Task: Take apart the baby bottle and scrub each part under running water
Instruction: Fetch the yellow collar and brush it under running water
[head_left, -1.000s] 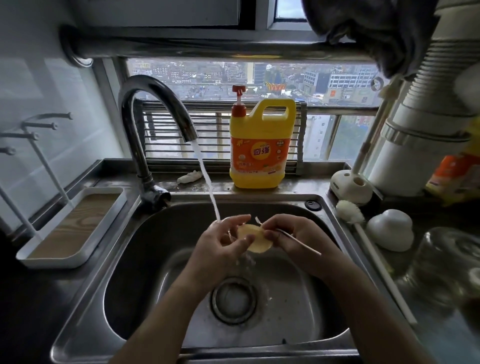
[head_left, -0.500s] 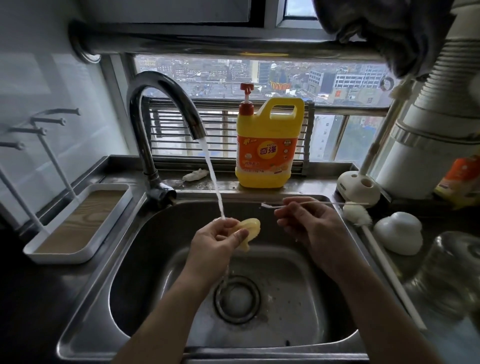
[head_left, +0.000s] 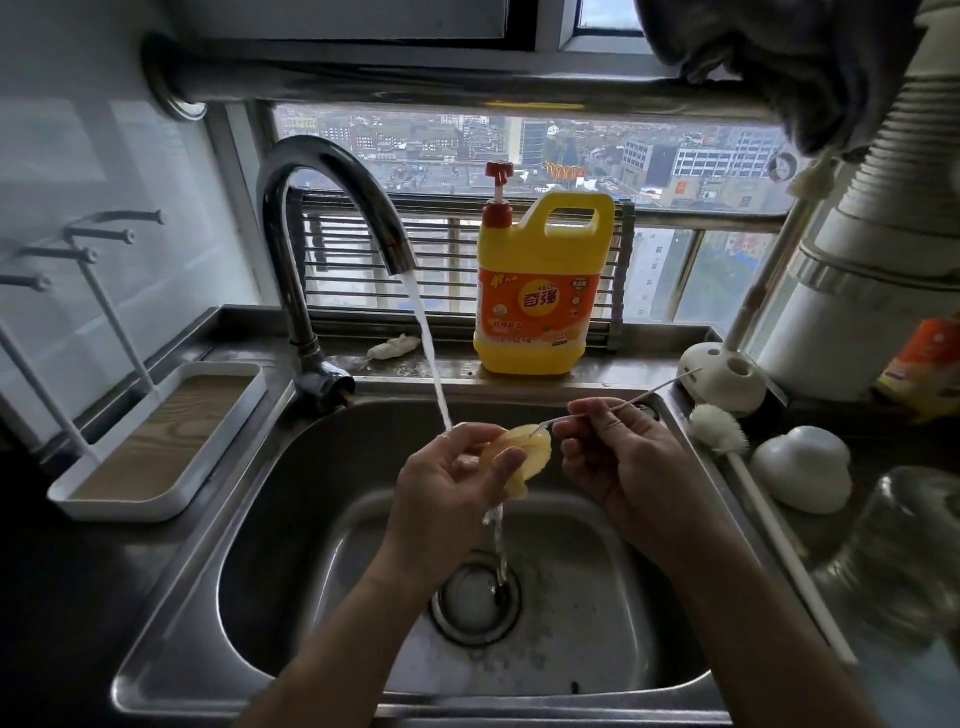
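1. Now well into the job: evidently taken apart already, judging by a dome cap (head_left: 802, 467) and a clear vessel (head_left: 914, 525), likely the bottle, sitting separately on the counter at 3 o'clock of the sink (head_left: 291, 519).
2. Gripping the nipple (head_left: 524, 452) in the left hand (head_left: 452, 483), fingers curled round it, at 12 o'clock of the drain (head_left: 475, 597) and right under the stream (head_left: 431, 364) from the tap (head_left: 332, 208).
3. Pinching a thin brush (head_left: 569, 418) in the right hand (head_left: 618, 457), at 3 o'clock of the nipple, with the tip at the nipple's upper edge; touching or already poking in, hard to tell.
4. Probably about midway: nipple scrub in hand, nothing to show whether cap and vessel are washed yet. Big brush (head_left: 719, 428) lying unheld at 3 o'clock by the sink's rim, perhaps for those.
5. Readable on the yellow jug (head_left: 540, 291) at 12 o'clock: "奇强" in white on the orange label; smaller print too blurred. Orange pack (head_left: 924, 358) at far 3 o'clock, writing illegible.
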